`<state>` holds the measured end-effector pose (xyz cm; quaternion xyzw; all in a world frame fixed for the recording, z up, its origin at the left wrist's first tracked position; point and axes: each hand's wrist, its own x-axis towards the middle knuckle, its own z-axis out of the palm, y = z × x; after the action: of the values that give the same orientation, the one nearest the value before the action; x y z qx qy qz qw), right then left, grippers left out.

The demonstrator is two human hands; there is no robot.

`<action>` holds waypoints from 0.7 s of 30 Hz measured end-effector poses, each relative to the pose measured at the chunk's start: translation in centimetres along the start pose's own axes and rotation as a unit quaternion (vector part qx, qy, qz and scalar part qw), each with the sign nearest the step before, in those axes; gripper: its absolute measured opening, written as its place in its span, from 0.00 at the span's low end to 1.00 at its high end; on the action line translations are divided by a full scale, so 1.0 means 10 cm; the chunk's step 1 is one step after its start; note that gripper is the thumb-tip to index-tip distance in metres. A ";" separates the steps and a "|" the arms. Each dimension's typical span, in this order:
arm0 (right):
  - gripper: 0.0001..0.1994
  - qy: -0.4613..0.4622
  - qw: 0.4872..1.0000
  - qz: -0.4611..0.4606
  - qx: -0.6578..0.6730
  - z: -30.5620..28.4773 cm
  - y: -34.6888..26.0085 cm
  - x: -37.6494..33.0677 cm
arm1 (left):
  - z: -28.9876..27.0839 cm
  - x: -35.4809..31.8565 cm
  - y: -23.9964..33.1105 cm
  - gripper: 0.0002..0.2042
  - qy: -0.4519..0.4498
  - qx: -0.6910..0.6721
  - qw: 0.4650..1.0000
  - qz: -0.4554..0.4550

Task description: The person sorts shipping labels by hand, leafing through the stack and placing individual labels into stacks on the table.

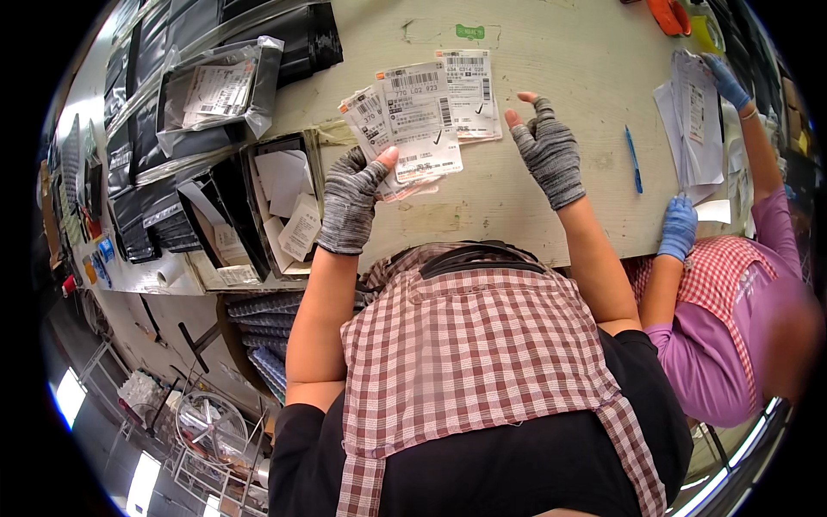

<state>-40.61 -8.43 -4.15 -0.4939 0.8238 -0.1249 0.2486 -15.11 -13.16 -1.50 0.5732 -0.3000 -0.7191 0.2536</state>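
In left hand (349,207) fan labels (419,116) (one apparently pen-ticked).

L hand (351,202) & R hand (551,155) have knit cloth gloves (558,177), matt & a bit rough. Held slips (420,121): thin, smooth paper. Tbl (551,60): looks like wood, w/ worn spots. Bags (301,39) far L: v. shiny plastic. Pkt (220,90) there has clear, crinkly plastic wrap. Near apron (482,362): soft cloth, matt. Pen (634,159) on R: smooth plastic. Fan (208,422), near L: metal, a bit shiny.

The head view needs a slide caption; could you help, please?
Gloved left hand holds fanned labels, with the right hand nearby.
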 end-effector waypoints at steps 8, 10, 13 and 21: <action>0.13 -0.106 0.929 -0.035 0.353 0.07 -0.35 -0.22 | 0.06 0.02 0.00 0.16 -0.040 -0.008 0.999 0.006; 0.13 -0.106 0.921 -0.033 0.373 0.19 -0.31 -0.23 | 0.04 0.04 -0.04 0.16 -0.048 0.007 0.999 0.003; 0.12 -0.105 0.911 -0.027 0.398 0.22 -0.26 -0.23 | 0.08 0.00 0.02 0.18 -0.054 -0.015 0.998 -0.009; 0.10 -0.058 0.884 0.068 0.459 0.09 0.33 -0.06 | 0.01 -0.02 0.03 0.21 -0.024 -0.043 0.999 -0.006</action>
<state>-42.39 -6.31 -6.25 -0.2736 0.6903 -0.4429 0.5024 -15.18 -13.18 -1.10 0.5463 -0.2717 -0.7463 0.2660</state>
